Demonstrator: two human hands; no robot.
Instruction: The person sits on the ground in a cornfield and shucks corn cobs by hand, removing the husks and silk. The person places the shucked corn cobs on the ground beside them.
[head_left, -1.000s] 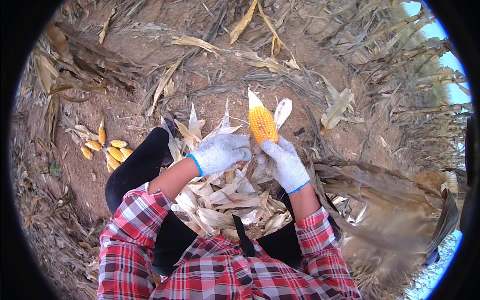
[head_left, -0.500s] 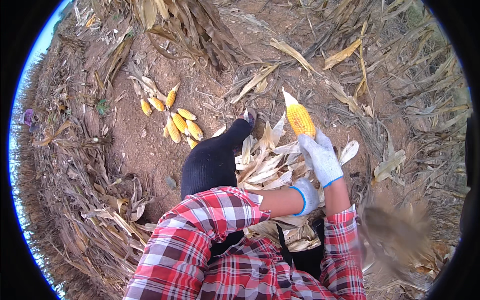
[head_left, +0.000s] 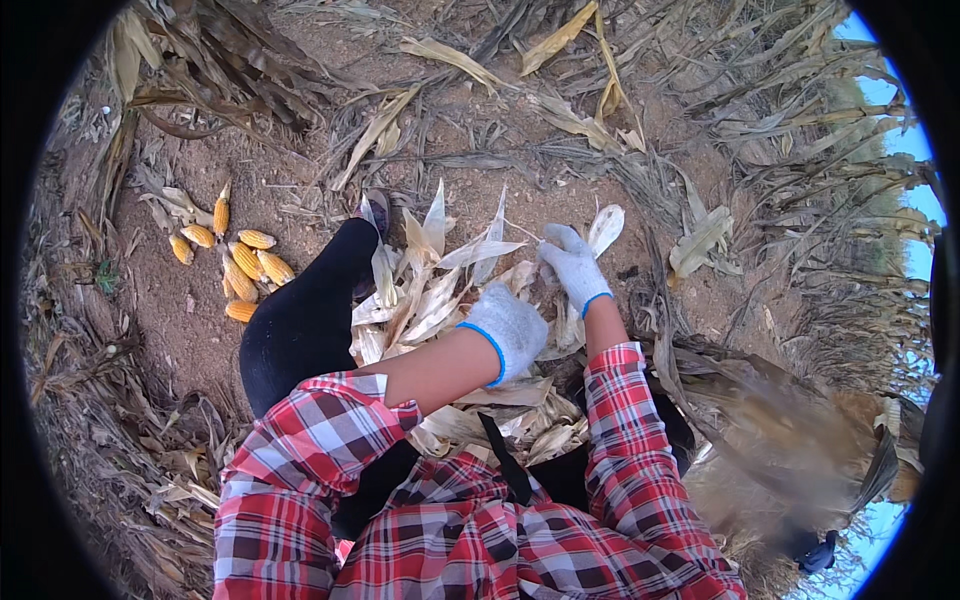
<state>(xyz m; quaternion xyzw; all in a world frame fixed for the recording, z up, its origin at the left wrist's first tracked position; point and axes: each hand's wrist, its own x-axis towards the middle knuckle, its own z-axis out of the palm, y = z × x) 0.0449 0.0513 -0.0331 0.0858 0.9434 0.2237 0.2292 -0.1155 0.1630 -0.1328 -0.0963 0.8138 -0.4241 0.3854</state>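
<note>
Both gloved hands down in the heap of dry corn husks (head_left: pixel 440 300) piled between the knees. Left hand (head_left: pixel 510 330) curled, knuckles up, pressed into the heap at its near middle; whether anything is clamped in that fist cannot be told, the palm being hidden. Right hand (head_left: pixel 572 265) at the far edge of the heap, fingers bent around pale husk leaves, pinching a thin strip or stalk end. No yellow ear visible in either hand.

Best handled, by judgement, with a firm pinch low on the leaves near their base and a steady pull away from the body, the other hand bracing the bundle so loose leaves do not scatter. Dry husk looks brittle and likely to tear if yanked sideways.

Left of the heap, past the black-clad leg (head_left: pixel 305 320), a small cluster of shucked yellow corn cobs (head_left: pixel 240 265) on bare soil, well apart from the heap. Beyond the heap, scattered dry stalks and leaves (head_left: pixel 560 110) across the ground. Right of the heap, a thick mat of brown corn stalks (head_left: pixel 790 420) close against the red plaid sleeve (head_left: pixel 625 440), crowding that elbow. Leg lies between heap and cobs, partly blocking a direct reach.
</note>
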